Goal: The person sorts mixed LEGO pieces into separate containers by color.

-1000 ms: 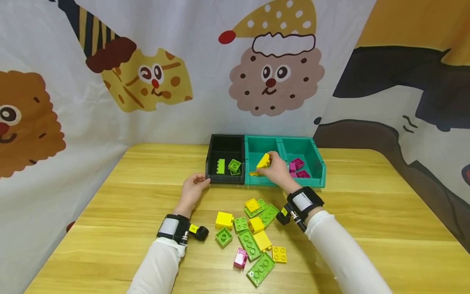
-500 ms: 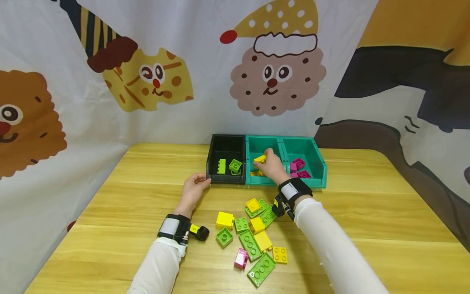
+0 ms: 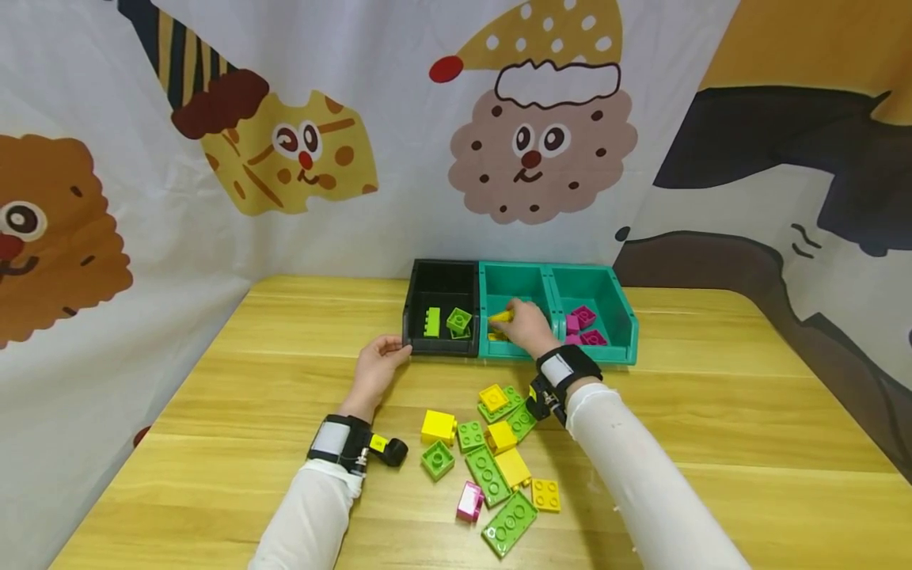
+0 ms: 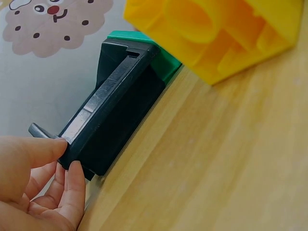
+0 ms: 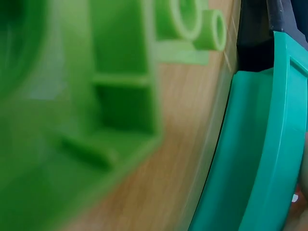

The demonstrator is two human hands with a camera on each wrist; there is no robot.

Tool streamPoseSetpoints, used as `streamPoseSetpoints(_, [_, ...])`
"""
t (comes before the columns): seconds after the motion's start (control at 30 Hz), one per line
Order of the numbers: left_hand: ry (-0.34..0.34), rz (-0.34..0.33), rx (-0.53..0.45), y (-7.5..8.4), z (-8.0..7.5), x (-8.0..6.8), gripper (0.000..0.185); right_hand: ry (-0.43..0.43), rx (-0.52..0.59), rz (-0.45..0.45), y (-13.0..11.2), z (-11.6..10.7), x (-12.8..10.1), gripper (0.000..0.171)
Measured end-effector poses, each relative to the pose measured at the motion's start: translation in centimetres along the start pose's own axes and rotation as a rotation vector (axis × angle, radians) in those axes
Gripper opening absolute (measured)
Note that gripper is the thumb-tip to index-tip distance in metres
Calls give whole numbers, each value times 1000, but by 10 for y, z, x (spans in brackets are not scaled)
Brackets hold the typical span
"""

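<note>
My left hand point(image 3: 374, 372) pinches the front left corner of the black bin point(image 3: 443, 277); in the left wrist view the thumb lies on the rim with fingers beneath. Inside that bin are several green bricks point(image 3: 432, 322). My right hand point(image 3: 530, 326) reaches into the middle teal bin point(image 3: 514, 279) and pinches a yellow toy brick point(image 3: 502, 316), low over another yellow brick point(image 3: 496, 336). In the right wrist view only a sliver of that hand shows at the right edge, beyond the teal bin wall point(image 5: 281, 125).
The right teal bin point(image 3: 580, 279) holds several magenta bricks point(image 3: 584, 317). Before the bins lie loose green bricks point(image 3: 509, 522), yellow bricks point(image 3: 438, 427) and a magenta brick point(image 3: 469, 502) on the wooden table point(image 3: 235, 443). A patterned cloth point(image 3: 399, 222) hangs behind.
My right hand has moved slightly left and lowered the yellow brick further into the middle teal bin. My left hand has stayed at the black bin's corner.
</note>
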State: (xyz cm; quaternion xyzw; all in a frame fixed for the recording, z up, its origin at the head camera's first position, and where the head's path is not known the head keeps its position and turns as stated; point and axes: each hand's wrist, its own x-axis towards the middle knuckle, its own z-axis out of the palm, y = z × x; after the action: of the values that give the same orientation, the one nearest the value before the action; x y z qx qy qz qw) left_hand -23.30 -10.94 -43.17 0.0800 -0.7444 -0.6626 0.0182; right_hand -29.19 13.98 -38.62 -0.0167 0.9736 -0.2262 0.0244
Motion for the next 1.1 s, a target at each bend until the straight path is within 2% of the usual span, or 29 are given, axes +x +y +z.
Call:
streamPoseSetpoints(0.3, [4,11,7,-2,1,-1,25,-102,-141,-50,4,6,4,46])
streamPoseSetpoints(0.4, [1,12,9,-2,1,-1,25,-131,-132,-78,4,2,3,50])
streamPoseSetpoints(0.53, [1,16,0,-2,1,-1,26,-128,-6,-112,2,-10,-3,52])
streamPoseSetpoints(0.77, [1,16,-7,-2,0,-1,25,-138,231,-197,1,-39,-26,44])
streamPoseSetpoints(0.9, [-4,15,2,-3,0,-1,26,-153,313,-241,6,-48,-46,40])
streamPoseSetpoints(1.1, [-6,12,10,-2,0,0,27,-127,389,-298,12,-54,-77,36])
